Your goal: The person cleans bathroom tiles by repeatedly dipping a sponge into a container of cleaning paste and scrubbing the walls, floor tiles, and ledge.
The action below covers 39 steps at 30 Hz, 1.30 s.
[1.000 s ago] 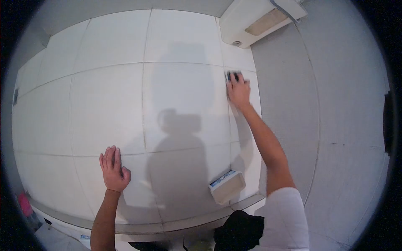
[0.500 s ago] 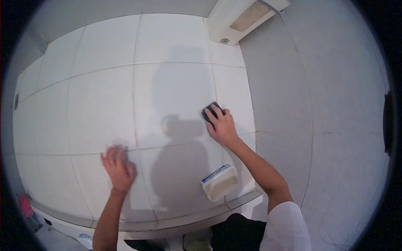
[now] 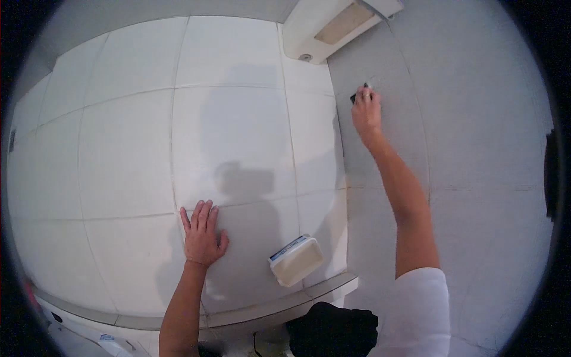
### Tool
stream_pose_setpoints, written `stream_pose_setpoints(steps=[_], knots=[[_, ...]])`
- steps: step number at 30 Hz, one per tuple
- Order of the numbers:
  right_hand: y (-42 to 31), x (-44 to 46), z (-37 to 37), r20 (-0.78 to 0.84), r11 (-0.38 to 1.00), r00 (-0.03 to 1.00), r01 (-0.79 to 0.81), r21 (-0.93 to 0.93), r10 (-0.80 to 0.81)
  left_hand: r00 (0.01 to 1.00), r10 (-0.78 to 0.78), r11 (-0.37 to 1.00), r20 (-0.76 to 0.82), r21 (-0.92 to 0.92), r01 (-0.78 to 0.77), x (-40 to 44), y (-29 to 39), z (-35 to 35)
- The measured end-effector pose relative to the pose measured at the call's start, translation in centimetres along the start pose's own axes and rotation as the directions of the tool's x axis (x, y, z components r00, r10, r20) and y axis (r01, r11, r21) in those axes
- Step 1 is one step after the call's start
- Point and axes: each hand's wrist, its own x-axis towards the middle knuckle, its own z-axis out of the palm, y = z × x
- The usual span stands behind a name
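My right hand (image 3: 367, 113) is closed round a dark scrubbing pad (image 3: 353, 98), which is mostly hidden under the fingers and lies against the grey tiled wall at the right. My left hand (image 3: 203, 235) rests on the white tiles (image 3: 128, 154), its fingers spread and nothing in it. Between the two arms, near the front edge, sits a white plastic tub (image 3: 297, 262) with a blue label; its inside looks pale.
A white box-like fixture (image 3: 330, 30) with a beige panel stands at the top, by the grey wall (image 3: 476, 119). A raised ledge (image 3: 262, 315) runs along the front. A small dark grate (image 3: 12, 140) shows at far left.
My right hand has moved with the pad from the white tiles up and right onto the grey wall. My left hand has shifted right and lies on the tiles.
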Motion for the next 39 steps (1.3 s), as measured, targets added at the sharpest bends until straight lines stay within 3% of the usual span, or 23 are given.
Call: stream_pose_setpoints(steps=[2,3,5,8,11,14,17,20,21,24,26,30,33,35,39], knots=[[0.4,1.0,-0.7,0.156,0.973,0.982,0.067,0.222,-0.103,1.000,0.002,1.000,0.025,0.019,-0.002,0.1,-0.1,0.0],[1.3,1.4,-0.8,0.153,0.974,0.982,0.072,0.215,-0.106,1.000,-0.002,1.000,0.022,0.012,0.002,0.2,-0.2,0.1],[3.1,2.0,-0.5,0.062,0.956,0.993,-0.116,0.269,0.103,1.000,-0.006,1.000,0.020,0.011,0.006,0.0,-0.1,0.1],[0.0,1.9,-0.5,0.102,0.971,0.991,-0.109,0.211,0.089,1.000,-0.012,1.000,0.020,0.007,0.012,0.0,0.0,0.2],[-3.4,1.3,0.7,0.134,0.959,0.991,-0.039,0.280,0.001,1.000,0.011,1.000,-0.001,0.023,-0.011,-0.2,-0.5,0.5],[0.9,2.8,0.5,0.044,0.946,0.993,-0.116,0.303,0.107,0.999,-0.015,1.000,0.029,0.004,0.015,0.1,0.0,-0.2],[4.4,3.7,-1.5,0.173,0.919,0.984,-0.104,0.380,0.040,0.999,-0.037,0.999,0.017,0.009,0.037,0.2,0.1,0.3],[-0.9,3.1,1.4,0.040,0.975,0.998,-0.056,0.214,0.048,1.000,-0.020,0.999,0.001,0.031,0.020,0.1,-0.3,0.6],[-1.7,3.1,1.1,0.055,0.970,0.997,-0.062,0.234,0.050,1.000,-0.024,0.999,-0.009,0.038,0.025,0.2,-0.3,0.5],[2.3,3.3,0.6,0.109,0.981,0.993,0.030,0.191,-0.052,1.000,-0.007,1.000,0.014,0.020,0.007,-0.1,-0.3,0.3],[7.3,2.8,-0.8,0.028,0.970,0.997,-0.074,0.233,0.069,1.000,-0.011,0.998,0.012,0.058,0.011,0.1,0.0,0.1],[7.1,3.4,-0.3,-0.014,0.958,0.981,-0.186,0.220,0.194,0.999,-0.032,0.998,0.001,0.062,0.032,0.4,0.2,0.5],[2.1,3.8,0.6,-0.052,0.987,0.996,-0.060,0.152,0.068,1.000,-0.015,0.996,-0.016,0.082,0.017,0.3,-0.1,0.5],[1.4,4.1,0.5,0.046,0.986,0.999,0.020,0.163,-0.028,1.000,-0.009,0.997,-0.013,0.079,0.010,0.3,-0.1,0.4],[5.5,4.0,-1.2,0.004,0.985,1.000,0.014,0.172,-0.015,1.000,0.004,0.997,-0.018,0.071,-0.003,0.4,0.1,0.3]])
